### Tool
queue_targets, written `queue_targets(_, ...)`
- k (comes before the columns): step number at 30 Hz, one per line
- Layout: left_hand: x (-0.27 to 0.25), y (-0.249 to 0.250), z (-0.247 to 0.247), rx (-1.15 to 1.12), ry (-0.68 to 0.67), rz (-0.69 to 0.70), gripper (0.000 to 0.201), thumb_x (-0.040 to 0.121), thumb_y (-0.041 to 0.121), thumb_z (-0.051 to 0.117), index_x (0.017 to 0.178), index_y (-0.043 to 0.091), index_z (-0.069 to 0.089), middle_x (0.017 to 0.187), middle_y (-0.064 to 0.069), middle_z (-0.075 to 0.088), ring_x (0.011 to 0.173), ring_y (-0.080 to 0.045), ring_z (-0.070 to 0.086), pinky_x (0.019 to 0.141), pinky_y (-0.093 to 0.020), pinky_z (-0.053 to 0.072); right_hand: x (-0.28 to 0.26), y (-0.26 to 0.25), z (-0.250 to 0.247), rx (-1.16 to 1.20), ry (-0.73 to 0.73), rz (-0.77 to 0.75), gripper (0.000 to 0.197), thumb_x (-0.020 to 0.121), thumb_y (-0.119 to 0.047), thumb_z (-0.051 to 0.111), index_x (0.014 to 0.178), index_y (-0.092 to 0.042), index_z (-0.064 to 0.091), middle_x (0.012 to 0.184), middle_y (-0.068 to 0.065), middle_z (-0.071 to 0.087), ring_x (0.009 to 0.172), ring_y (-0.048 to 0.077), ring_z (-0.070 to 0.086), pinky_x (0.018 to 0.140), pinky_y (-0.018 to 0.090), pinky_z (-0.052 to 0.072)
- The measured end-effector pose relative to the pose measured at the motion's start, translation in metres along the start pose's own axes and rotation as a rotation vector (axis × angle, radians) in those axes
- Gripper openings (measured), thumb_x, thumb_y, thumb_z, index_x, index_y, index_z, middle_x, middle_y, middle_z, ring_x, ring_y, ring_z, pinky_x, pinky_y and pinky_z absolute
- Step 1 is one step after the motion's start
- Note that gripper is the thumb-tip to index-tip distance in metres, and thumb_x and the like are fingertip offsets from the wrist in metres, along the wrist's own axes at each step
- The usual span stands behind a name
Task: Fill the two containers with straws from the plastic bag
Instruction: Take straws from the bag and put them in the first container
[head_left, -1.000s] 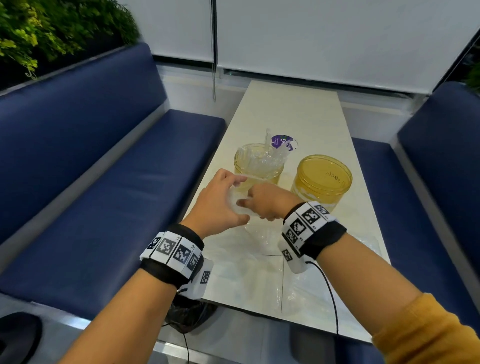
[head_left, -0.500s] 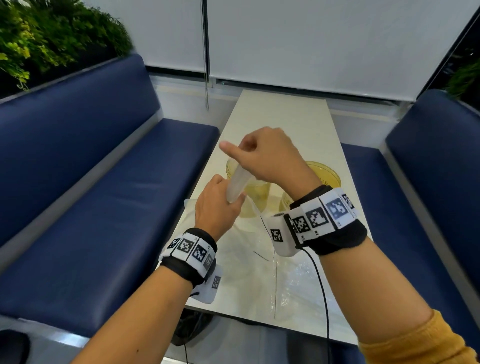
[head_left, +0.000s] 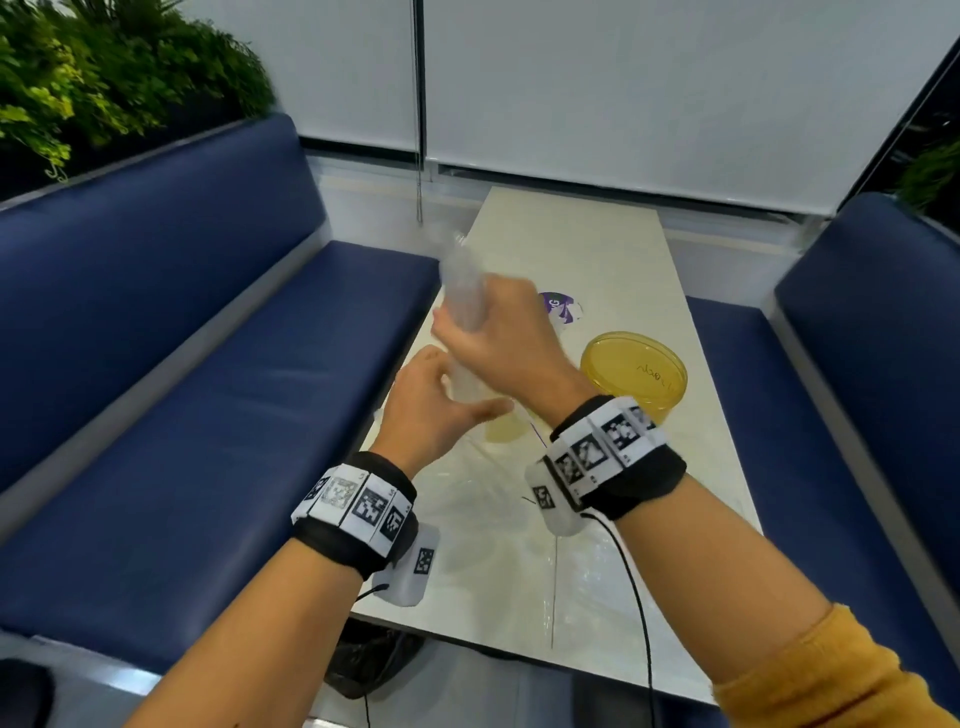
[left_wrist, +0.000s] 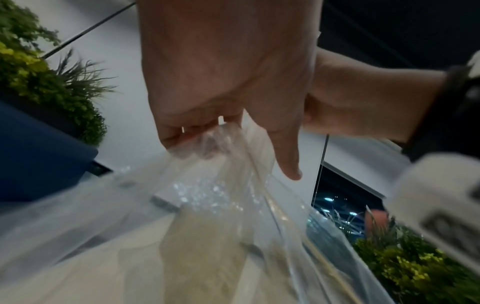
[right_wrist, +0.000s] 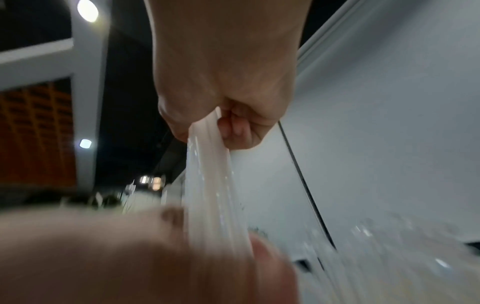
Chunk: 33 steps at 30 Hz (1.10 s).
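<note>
Blue bench seats are sitting on both sides of a long pale table, with green plants up at the far left. Left hand is pinching the mouth of the clear plastic bag just over the table. Right hand is gripping a bundle of clear straws above it, raised and tilted. A yellow container is standing right of both hands; the other one is mostly hidden behind them.

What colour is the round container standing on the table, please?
Translucent yellow round container; clearest in the head view.
</note>
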<state>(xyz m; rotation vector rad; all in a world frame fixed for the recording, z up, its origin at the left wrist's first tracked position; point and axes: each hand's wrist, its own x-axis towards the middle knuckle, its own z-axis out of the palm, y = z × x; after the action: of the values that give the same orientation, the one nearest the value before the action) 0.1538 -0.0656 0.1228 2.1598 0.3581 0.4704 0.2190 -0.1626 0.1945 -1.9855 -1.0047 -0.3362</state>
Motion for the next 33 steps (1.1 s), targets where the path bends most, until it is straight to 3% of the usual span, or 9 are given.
queue_targets(2,-0.001,-0.003,-0.003,0.124,0.005,0.009,0.055,0.060,0.058,0.087,0.090,0.022,0.060,0.092,0.010,0.054,0.081,-0.011,0.052,0.063,-0.020,0.039,0.022,-0.004,-0.020,0.048,0.093,-0.011,0.029,0.083,-0.020,0.068,0.061,-0.006,0.055,0.050,0.003,0.049,0.046,0.013,0.043,0.046,0.037,0.038)
queue_targets(4,-0.001,-0.005,-0.008,0.167,0.019,0.014,0.045,0.067,0.044,0.088,0.097,0.023,0.063,0.096,0.010,0.051,0.087,-0.010,0.050,0.064,-0.013,0.032,0.046,-0.009,-0.044,0.075,0.201,-0.039,0.030,0.083,-0.024,0.065,0.060,-0.006,0.056,0.050,0.003,0.048,0.045,0.013,0.042,0.045,0.034,0.036)
queue_targets(10,0.001,-0.006,-0.020,0.176,0.032,0.045,0.048,0.074,0.025,0.085,0.119,0.025,0.069,0.103,0.008,0.054,0.094,-0.010,0.053,0.079,-0.020,0.039,0.098,0.017,-0.070,-0.118,0.452,-0.116,0.029,0.084,-0.031,0.063,0.071,-0.005,0.063,0.060,0.005,0.061,0.054,0.020,0.055,0.051,0.028,0.037)
queue_targets(13,0.005,-0.004,-0.025,0.202,0.040,0.069,0.043,0.078,0.016,0.077,0.120,0.024,0.070,0.103,0.007,0.053,0.094,-0.010,0.052,0.082,-0.023,0.041,0.101,0.052,-0.039,-0.246,0.368,0.011,0.026,0.083,-0.034,0.062,0.070,-0.011,0.062,0.060,-0.002,0.059,0.055,0.018,0.054,0.052,0.028,0.038)
queue_targets(16,0.010,-0.003,-0.029,0.206,0.049,0.079,0.039,0.081,0.011,0.069,0.118,0.025,0.070,0.103,0.007,0.054,0.096,-0.011,0.055,0.087,-0.028,0.048,0.086,0.086,0.000,-0.293,0.181,0.187,0.032,0.083,-0.037,0.063,0.072,-0.007,0.066,0.065,0.008,0.067,0.063,0.029,0.064,0.058,0.033,0.049)
queue_targets(22,0.012,-0.002,-0.032,0.189,0.056,0.086,0.037,0.082,0.009,0.070,0.115,0.025,0.071,0.105,0.004,0.058,0.099,-0.015,0.059,0.089,-0.034,0.053,0.055,0.121,0.032,-0.310,0.027,0.465,0.059,0.075,-0.056,0.075,0.102,-0.003,0.070,0.098,0.012,0.071,0.092,0.032,0.066,0.071,0.034,0.053)
queue_targets(26,0.010,-0.001,-0.032,0.180,0.034,0.090,0.037,0.081,0.007,0.068,0.114,0.024,0.072,0.104,0.003,0.058,0.099,-0.016,0.058,0.090,-0.034,0.052,0.055,0.124,0.025,-0.060,0.215,0.444,0.068,0.065,-0.060,0.082,0.119,-0.024,0.061,0.106,-0.005,0.067,0.103,0.016,0.058,0.082,0.032,0.050)
queue_targets(29,0.010,0.002,-0.034,0.189,0.011,0.082,0.039,0.081,0.006,0.067,0.115,0.025,0.071,0.104,0.004,0.058,0.100,-0.015,0.058,0.088,-0.032,0.051,0.068,0.116,0.015,-0.087,0.315,0.249,0.058,0.075,-0.058,0.074,0.123,-0.028,0.057,0.109,-0.007,0.065,0.106,0.015,0.057,0.083,0.028,0.048)
queue_targets(33,0.010,0.007,-0.039,0.208,-0.050,0.067,0.047,0.080,0.002,0.066,0.122,0.023,0.069,0.108,0.006,0.056,0.101,-0.015,0.056,0.087,-0.030,0.050,0.078,0.119,0.024,-0.419,-0.056,-0.012,0.041,0.105,-0.037,0.042,0.135,-0.016,0.060,0.135,0.002,0.061,0.132,0.023,0.046,0.107,0.038,0.041)
